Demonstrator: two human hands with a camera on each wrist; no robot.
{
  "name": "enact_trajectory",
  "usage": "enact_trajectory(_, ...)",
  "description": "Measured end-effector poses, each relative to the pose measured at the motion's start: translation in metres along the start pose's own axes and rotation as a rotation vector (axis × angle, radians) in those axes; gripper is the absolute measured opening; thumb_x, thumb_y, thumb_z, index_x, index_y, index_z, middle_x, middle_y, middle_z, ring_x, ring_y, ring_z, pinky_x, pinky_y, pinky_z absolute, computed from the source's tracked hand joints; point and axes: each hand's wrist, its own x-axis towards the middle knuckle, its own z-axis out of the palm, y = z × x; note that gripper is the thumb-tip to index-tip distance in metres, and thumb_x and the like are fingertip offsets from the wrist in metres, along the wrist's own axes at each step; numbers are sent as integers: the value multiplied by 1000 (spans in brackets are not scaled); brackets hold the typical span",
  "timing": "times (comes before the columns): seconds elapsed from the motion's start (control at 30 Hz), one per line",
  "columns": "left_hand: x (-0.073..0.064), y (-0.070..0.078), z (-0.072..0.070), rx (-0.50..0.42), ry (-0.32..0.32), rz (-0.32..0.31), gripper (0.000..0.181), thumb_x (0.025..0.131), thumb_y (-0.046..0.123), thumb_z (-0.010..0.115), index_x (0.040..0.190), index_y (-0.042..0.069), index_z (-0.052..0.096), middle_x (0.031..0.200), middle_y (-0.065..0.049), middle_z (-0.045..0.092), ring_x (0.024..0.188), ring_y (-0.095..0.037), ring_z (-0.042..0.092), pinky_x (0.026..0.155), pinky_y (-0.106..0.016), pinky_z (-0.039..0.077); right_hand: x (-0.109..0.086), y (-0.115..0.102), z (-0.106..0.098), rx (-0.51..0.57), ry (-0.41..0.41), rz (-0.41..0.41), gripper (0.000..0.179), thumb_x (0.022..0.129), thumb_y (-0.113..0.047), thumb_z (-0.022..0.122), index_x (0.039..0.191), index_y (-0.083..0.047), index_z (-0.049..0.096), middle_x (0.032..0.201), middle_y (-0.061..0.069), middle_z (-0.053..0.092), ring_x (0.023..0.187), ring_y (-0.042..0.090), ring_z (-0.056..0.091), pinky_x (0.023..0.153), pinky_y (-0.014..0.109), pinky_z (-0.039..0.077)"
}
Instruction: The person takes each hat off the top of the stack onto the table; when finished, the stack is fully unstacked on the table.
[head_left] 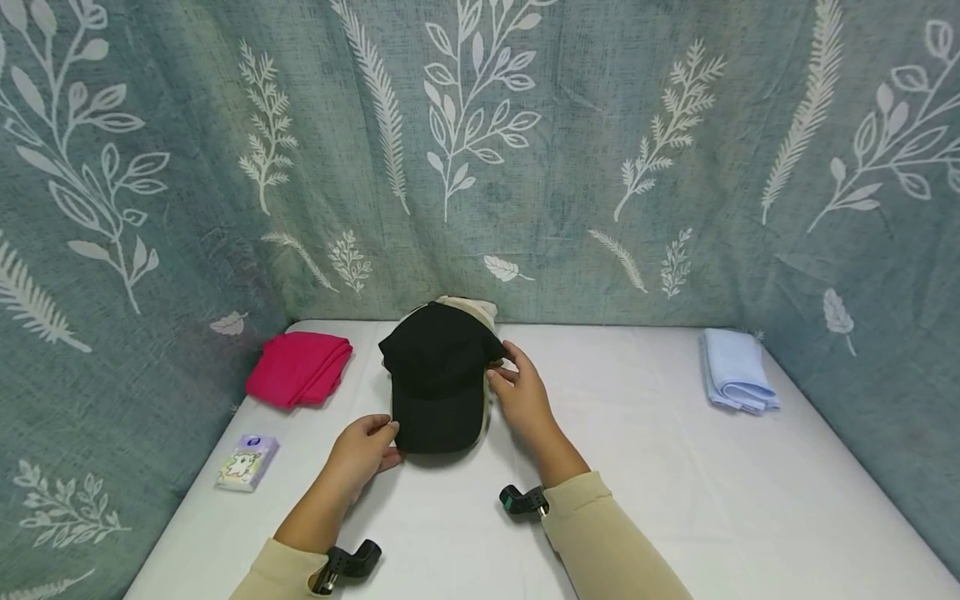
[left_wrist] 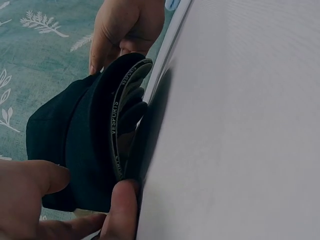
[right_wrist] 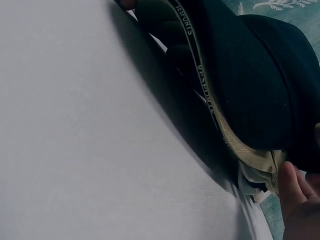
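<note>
A black cap (head_left: 438, 375) lies on top of a stack of caps in the middle of the table, brim toward me. Beneath it, a beige and white cap (head_left: 471, 308) peeks out at the back. Lettering runs along the edge of a lower brim (left_wrist: 116, 115), in the left wrist view. My left hand (head_left: 360, 450) holds the stack at the left edge of the brim, fingers on both sides of it. At the right side, my right hand (head_left: 525, 396) pinches the black cap's lower edge between thumb and fingers. The undersides of the caps are mostly hidden.
On the left lie a folded red cloth (head_left: 300, 369) and, nearer me, a small tissue pack (head_left: 247, 463). A folded light blue cloth (head_left: 738, 371) is at the far right. Patterned green curtains (head_left: 570, 167) enclose the white table (head_left: 675, 483).
</note>
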Motion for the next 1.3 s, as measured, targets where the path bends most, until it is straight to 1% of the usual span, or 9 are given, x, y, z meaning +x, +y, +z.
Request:
enact_trajectory(0.27, -2, -1, -2, 37, -5, 23, 49, 105, 21, 61, 146, -6, 51, 138, -26, 57, 93, -23, 67, 80, -32, 65, 0, 3, 2, 51, -9, -4, 62, 104, -18, 65, 160, -15, 40, 156, 10, 48, 130, 27, 63, 107, 44, 54)
enact_trajectory(0.33, -3, 0, -2, 40, -6, 31, 49, 105, 20, 62, 145, -6, 52, 136, -25, 58, 93, -22, 66, 79, -32, 64, 0, 4, 3, 64, -8, 0, 60, 104, -18, 65, 159, -14, 41, 155, 9, 49, 130, 26, 64, 106, 41, 55)
enact_trajectory(0.53, -5, 1, -3, 56, -2, 28, 53, 102, 21, 69, 145, -5, 52, 133, -22, 57, 93, -19, 66, 78, -30, 64, -2, 2, 6, 160, -6, 22, 56, 104, -14, 65, 156, -13, 44, 150, 10, 51, 122, 24, 68, 91, 25, 59)
enact_trajectory(0.6, -6, 1, -4, 52, -1, 21, 54, 101, 21, 70, 146, -5, 52, 135, -22, 56, 93, -19, 66, 77, -31, 64, -3, 2, 7, 203, -3, 27, 56, 103, -12, 65, 155, -13, 45, 149, 11, 52, 119, 24, 69, 88, 22, 59)
enact_trajectory(0.67, -6, 1, -5, 36, -5, 16, 57, 101, 21, 70, 147, -5, 50, 136, -22, 55, 93, -20, 66, 77, -32, 65, -4, 1, 8, 259, -3, 41, 56, 103, -10, 66, 155, -13, 45, 149, 11, 51, 119, 24, 68, 88, 22, 60)
enact_trajectory(0.8, -4, -1, -6, 4, -11, 1, 58, 100, 21, 72, 148, -3, 49, 137, -22, 54, 94, -19, 67, 76, -32, 65, -6, 1, 9, 395, -7, 87, 55, 102, -6, 65, 154, -12, 46, 148, 12, 49, 123, 23, 66, 94, 25, 59)
enact_trajectory(0.87, -4, -2, -7, -9, -14, -6, 58, 99, 20, 73, 148, -3, 49, 137, -21, 54, 96, -19, 67, 76, -32, 65, -7, 0, 9, 442, -6, 108, 54, 102, -4, 64, 153, -12, 47, 147, 12, 48, 123, 22, 65, 96, 26, 59)
enact_trajectory(1.1, -4, -2, -9, -39, -29, -11, 60, 98, 19, 74, 148, -1, 48, 133, -20, 54, 101, -22, 68, 79, -36, 65, -6, 1, 12, 507, 16, 109, 53, 101, 0, 62, 151, -7, 48, 142, 16, 50, 116, 19, 66, 95, 26, 59)
enact_trajectory(1.3, -7, 1, -9, -58, -37, 4, 59, 96, 16, 75, 147, 0, 49, 127, -18, 53, 95, -21, 68, 79, -36, 66, -8, 1, 11, 582, 19, 112, 48, 101, 2, 60, 147, -5, 51, 135, 15, 52, 110, 17, 66, 96, 27, 59)
